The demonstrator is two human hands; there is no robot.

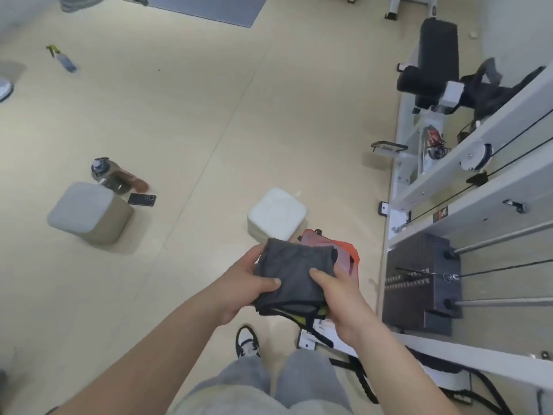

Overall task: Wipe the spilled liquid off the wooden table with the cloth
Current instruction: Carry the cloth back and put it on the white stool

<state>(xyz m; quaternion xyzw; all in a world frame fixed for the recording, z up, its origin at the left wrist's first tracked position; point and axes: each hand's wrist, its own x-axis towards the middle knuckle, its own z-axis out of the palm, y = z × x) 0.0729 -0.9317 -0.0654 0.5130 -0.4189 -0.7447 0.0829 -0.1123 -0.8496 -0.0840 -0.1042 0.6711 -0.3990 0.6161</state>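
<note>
Beige gym flooring lay below as the left hand (244, 284) and right hand (341, 298) gripped a folded dark grey cloth (294, 275), thumbs pressed on top.

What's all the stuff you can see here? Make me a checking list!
Surface: pale floor; no wooden table or spill seen.
Job's things: grey cloth, folded, held above the floor.
Clutter: grey cube, white cube, phone, jug, spray bottle, orange bag.
Grippers: left hand and right hand both grip the cloth.
Cables: black machine cables, taut.
Surroundings: weight stack, padded bench.
</note>
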